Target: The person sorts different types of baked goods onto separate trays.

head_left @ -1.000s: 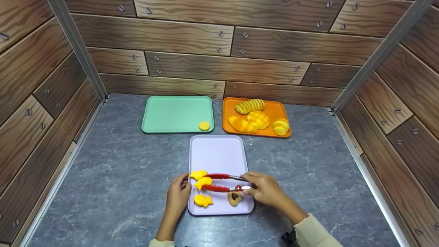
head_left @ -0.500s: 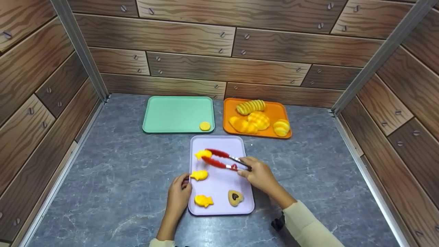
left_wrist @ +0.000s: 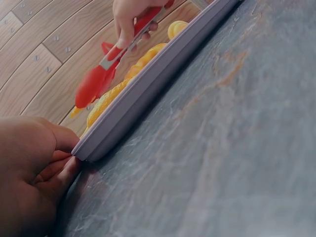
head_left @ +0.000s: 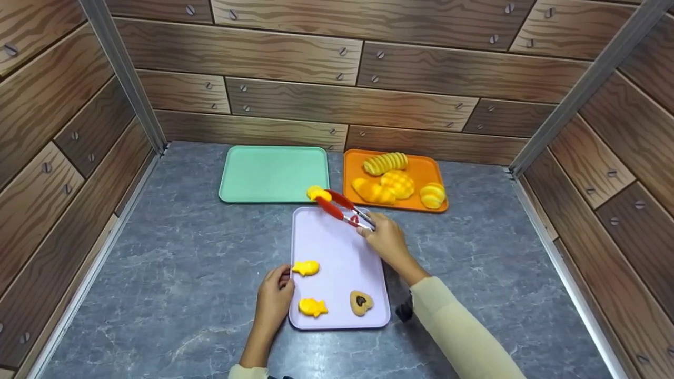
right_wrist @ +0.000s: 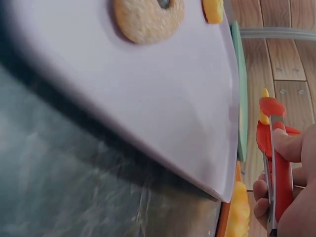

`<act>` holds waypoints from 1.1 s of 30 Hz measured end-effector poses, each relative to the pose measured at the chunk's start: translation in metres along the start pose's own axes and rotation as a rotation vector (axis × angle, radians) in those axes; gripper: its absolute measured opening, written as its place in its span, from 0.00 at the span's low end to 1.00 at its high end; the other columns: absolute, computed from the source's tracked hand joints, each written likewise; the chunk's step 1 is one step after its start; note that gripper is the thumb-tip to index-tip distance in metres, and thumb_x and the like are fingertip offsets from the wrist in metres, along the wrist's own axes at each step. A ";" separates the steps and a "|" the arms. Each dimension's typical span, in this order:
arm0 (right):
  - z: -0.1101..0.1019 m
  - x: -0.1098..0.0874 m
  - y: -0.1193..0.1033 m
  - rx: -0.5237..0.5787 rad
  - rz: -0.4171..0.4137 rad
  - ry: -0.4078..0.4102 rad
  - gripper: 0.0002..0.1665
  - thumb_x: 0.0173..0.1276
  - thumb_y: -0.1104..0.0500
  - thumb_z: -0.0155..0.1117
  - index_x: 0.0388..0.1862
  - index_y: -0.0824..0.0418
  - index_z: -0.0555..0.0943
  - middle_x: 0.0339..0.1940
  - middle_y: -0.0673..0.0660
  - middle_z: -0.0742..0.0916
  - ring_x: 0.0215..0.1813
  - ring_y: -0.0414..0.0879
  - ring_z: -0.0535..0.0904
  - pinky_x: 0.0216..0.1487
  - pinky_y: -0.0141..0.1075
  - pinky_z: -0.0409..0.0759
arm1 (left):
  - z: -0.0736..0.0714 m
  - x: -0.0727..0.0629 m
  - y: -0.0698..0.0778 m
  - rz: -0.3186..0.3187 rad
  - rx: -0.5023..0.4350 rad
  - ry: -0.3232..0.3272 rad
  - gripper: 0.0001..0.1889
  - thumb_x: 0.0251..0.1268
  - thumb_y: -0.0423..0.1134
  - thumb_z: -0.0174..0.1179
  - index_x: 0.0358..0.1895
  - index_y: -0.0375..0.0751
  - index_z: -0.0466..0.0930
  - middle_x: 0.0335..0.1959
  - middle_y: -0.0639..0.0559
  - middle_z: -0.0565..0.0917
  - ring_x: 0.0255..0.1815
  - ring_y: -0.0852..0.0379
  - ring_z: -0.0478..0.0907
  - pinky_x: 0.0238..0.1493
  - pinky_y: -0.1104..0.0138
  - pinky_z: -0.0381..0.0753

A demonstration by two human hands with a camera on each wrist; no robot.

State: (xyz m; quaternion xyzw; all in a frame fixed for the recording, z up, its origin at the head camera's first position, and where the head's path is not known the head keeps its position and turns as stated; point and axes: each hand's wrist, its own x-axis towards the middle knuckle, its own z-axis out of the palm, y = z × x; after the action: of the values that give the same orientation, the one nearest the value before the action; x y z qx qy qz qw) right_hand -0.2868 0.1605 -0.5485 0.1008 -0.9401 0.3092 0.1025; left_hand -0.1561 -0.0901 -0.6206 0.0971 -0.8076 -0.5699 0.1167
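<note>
Yellow piece, carried in red tongs, shown over the near right corner of the green tray. Whether the piece touches that tray, or covers another item beneath it, cannot be told; its outline is too small and too obscured to read fully. The grip of the right hand is clenched round the tongs, fingers and thumb wrapped about the handles, and the tips of the tongs lie against the piece. The left hand pinches the left rim of the lilac tray, its fingers meeting at the edge in the left wrist view.

Distribution of the items: on the lilac tray lie an upper fish-shaped piece, near the left hand, a lower fish-shaped piece, and a heart-shaped biscuit with a dark centre. On the orange tray rest a ridged roll, a crescent-like roll, a checkered bun and a striped bun.

Stage of the work, by inference: partway. Four bread-like items are sorted onto the orange tray, to judge from their grouping; the yellow piece has reached the green tray but is not yet let go; two fish-shaped pieces and the biscuit are apparently left to be handled.
</note>
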 end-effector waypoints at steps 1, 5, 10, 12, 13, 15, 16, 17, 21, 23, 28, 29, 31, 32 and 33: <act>0.003 0.004 -0.001 -0.006 0.008 0.004 0.28 0.63 0.53 0.73 0.60 0.62 0.83 0.54 0.62 0.87 0.54 0.61 0.83 0.55 0.57 0.80 | -0.001 0.000 0.000 0.000 -0.002 -0.001 0.17 0.66 0.28 0.58 0.58 0.31 0.81 0.48 0.41 0.83 0.48 0.51 0.82 0.54 0.60 0.85; 0.011 0.019 -0.002 -0.016 0.031 0.020 0.26 0.63 0.52 0.73 0.59 0.60 0.84 0.50 0.61 0.87 0.49 0.61 0.83 0.50 0.56 0.79 | -0.001 0.000 -0.001 0.004 -0.018 -0.003 0.17 0.66 0.28 0.58 0.57 0.30 0.81 0.48 0.41 0.83 0.48 0.50 0.82 0.54 0.61 0.85; 0.018 0.034 -0.006 -0.044 0.036 0.004 0.21 0.65 0.51 0.71 0.53 0.61 0.85 0.44 0.62 0.86 0.44 0.59 0.81 0.46 0.55 0.78 | -0.002 -0.001 0.000 0.000 -0.017 -0.001 0.17 0.66 0.28 0.59 0.57 0.31 0.81 0.47 0.41 0.83 0.47 0.51 0.82 0.53 0.61 0.85; 0.021 0.039 -0.008 -0.069 0.046 -0.002 0.20 0.66 0.50 0.71 0.51 0.61 0.85 0.43 0.62 0.86 0.43 0.59 0.81 0.45 0.54 0.78 | -0.002 -0.001 0.000 0.000 -0.017 -0.003 0.16 0.66 0.28 0.58 0.56 0.31 0.81 0.47 0.41 0.83 0.47 0.51 0.82 0.53 0.61 0.85; 0.022 0.041 -0.009 -0.082 0.049 -0.002 0.20 0.66 0.50 0.71 0.50 0.61 0.85 0.43 0.62 0.86 0.43 0.59 0.81 0.45 0.54 0.78 | -0.002 -0.001 0.000 0.001 -0.019 -0.004 0.16 0.66 0.28 0.58 0.56 0.31 0.81 0.47 0.41 0.83 0.47 0.51 0.82 0.53 0.60 0.85; 0.026 0.045 -0.011 -0.101 0.052 0.004 0.19 0.67 0.50 0.70 0.49 0.62 0.85 0.43 0.62 0.87 0.44 0.60 0.82 0.47 0.55 0.78 | -0.002 0.000 0.000 0.002 -0.021 -0.001 0.17 0.66 0.28 0.58 0.56 0.30 0.81 0.47 0.41 0.83 0.47 0.50 0.82 0.53 0.60 0.85; 0.028 0.047 -0.012 -0.106 0.052 0.011 0.19 0.67 0.50 0.70 0.49 0.62 0.85 0.43 0.62 0.87 0.45 0.60 0.82 0.48 0.55 0.79 | -0.002 0.000 0.000 0.002 -0.018 0.001 0.17 0.66 0.28 0.58 0.56 0.30 0.81 0.47 0.41 0.83 0.47 0.50 0.82 0.53 0.60 0.85; 0.029 0.048 -0.013 -0.107 0.052 0.018 0.20 0.66 0.50 0.71 0.49 0.62 0.85 0.43 0.61 0.87 0.45 0.60 0.83 0.48 0.54 0.79 | -0.001 0.000 0.000 0.001 -0.013 0.003 0.17 0.66 0.28 0.58 0.56 0.30 0.81 0.47 0.41 0.83 0.47 0.50 0.82 0.53 0.60 0.85; 0.035 0.055 -0.015 -0.111 0.075 0.028 0.19 0.67 0.50 0.71 0.48 0.63 0.85 0.42 0.61 0.87 0.45 0.59 0.83 0.48 0.53 0.80 | 0.000 0.000 0.001 -0.008 0.005 0.006 0.17 0.66 0.28 0.58 0.57 0.31 0.81 0.48 0.41 0.83 0.47 0.51 0.82 0.53 0.60 0.85; 0.036 0.058 -0.016 -0.120 0.091 0.023 0.18 0.67 0.49 0.71 0.47 0.62 0.85 0.41 0.60 0.87 0.43 0.58 0.83 0.46 0.52 0.80 | 0.000 0.000 0.001 -0.011 0.008 0.003 0.17 0.66 0.29 0.59 0.58 0.31 0.81 0.48 0.41 0.83 0.48 0.51 0.82 0.53 0.60 0.85; 0.038 0.063 -0.021 -0.170 0.110 -0.004 0.19 0.68 0.47 0.69 0.46 0.61 0.84 0.39 0.59 0.87 0.40 0.57 0.82 0.43 0.50 0.79 | -0.001 0.000 0.001 -0.006 0.002 -0.006 0.17 0.66 0.28 0.59 0.58 0.31 0.81 0.48 0.41 0.83 0.48 0.50 0.82 0.53 0.60 0.85; 0.038 0.064 -0.022 -0.177 0.108 -0.009 0.20 0.68 0.47 0.69 0.48 0.61 0.84 0.40 0.59 0.87 0.41 0.57 0.83 0.44 0.50 0.80 | -0.001 0.000 0.001 -0.005 0.002 -0.006 0.17 0.66 0.28 0.59 0.57 0.31 0.81 0.48 0.41 0.83 0.48 0.50 0.82 0.53 0.60 0.85; 0.039 0.064 -0.024 -0.173 0.113 -0.022 0.22 0.68 0.47 0.69 0.50 0.62 0.84 0.43 0.60 0.87 0.43 0.58 0.83 0.47 0.51 0.80 | -0.002 0.000 0.001 -0.009 -0.004 -0.005 0.17 0.66 0.29 0.59 0.57 0.31 0.81 0.48 0.41 0.83 0.47 0.50 0.82 0.53 0.60 0.85; 0.039 0.064 -0.025 -0.167 0.117 -0.030 0.23 0.68 0.47 0.70 0.52 0.63 0.84 0.44 0.60 0.87 0.45 0.58 0.83 0.49 0.51 0.81 | -0.002 -0.001 0.000 -0.013 -0.005 -0.005 0.17 0.66 0.29 0.59 0.57 0.31 0.81 0.48 0.41 0.83 0.47 0.50 0.82 0.53 0.60 0.85; 0.039 0.064 -0.026 -0.159 0.120 -0.037 0.25 0.67 0.47 0.70 0.54 0.63 0.83 0.46 0.61 0.87 0.47 0.59 0.83 0.51 0.51 0.81 | -0.002 -0.001 0.000 -0.016 -0.005 -0.006 0.17 0.66 0.29 0.59 0.57 0.31 0.81 0.48 0.41 0.83 0.47 0.50 0.83 0.53 0.60 0.85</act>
State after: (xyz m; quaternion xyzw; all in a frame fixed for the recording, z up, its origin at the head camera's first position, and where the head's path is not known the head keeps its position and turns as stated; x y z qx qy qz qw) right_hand -0.3467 0.1084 -0.5488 0.0414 -0.9678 0.2371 0.0741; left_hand -0.1547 -0.0920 -0.6197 0.1017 -0.8057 -0.5731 0.1102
